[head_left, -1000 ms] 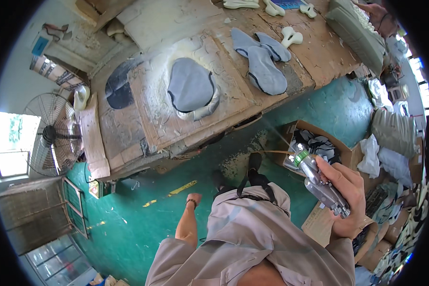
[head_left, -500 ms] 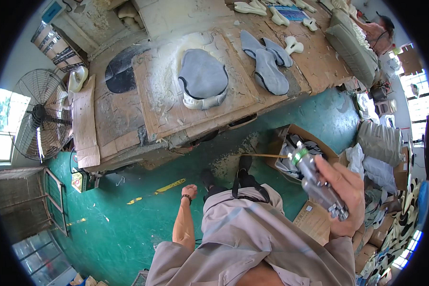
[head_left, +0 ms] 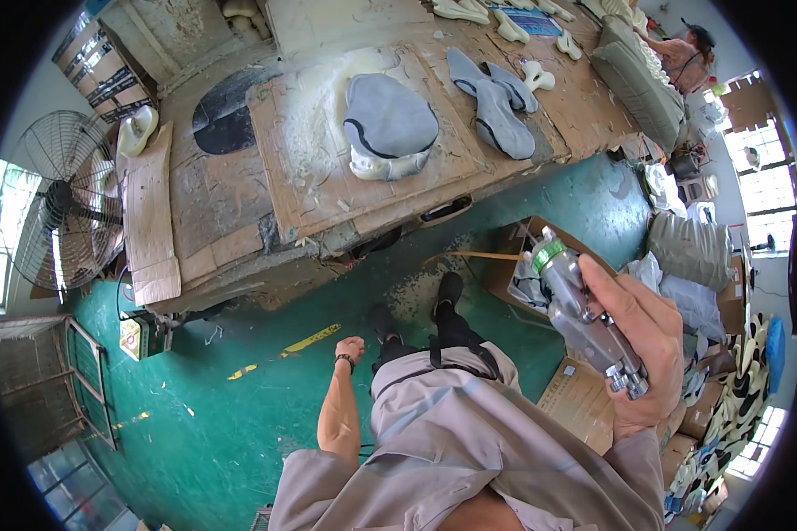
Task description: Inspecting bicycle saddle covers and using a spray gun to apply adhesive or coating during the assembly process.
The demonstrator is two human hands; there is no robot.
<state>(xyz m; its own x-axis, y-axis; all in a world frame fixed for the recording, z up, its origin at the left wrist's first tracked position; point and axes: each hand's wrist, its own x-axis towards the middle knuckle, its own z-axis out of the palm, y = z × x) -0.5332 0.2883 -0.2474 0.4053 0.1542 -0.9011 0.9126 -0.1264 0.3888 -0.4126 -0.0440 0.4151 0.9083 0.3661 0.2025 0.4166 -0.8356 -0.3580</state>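
Note:
In my right hand (head_left: 642,341) is what looks like a spray gun (head_left: 584,323), with a smoky body, a green collar and metal fittings at its lower end. My fingers wrap round it, and it is held up in front of the shirt, above the floor. My left hand (head_left: 350,349) hangs low beside my body, fingers curled in, with nothing visible in it. On the workbench ahead, a grey padded cover (head_left: 388,115) with black edging lies over a pale foam form (head_left: 390,166). Neither hand touches it.
Several grey shaped pads (head_left: 500,124) lie on the cardboard-covered workbench (head_left: 328,199). A floor fan (head_left: 58,195) stands at the left. An open carton (head_left: 514,243) and a closed carton (head_left: 580,398) sit on the green floor. Another person (head_left: 686,57) is at the far right.
The workbench and grey cover have shifted slightly in view. My feet show more, one further forward. The right hand still grips the spray gun, now turned a little; the left still hangs low.

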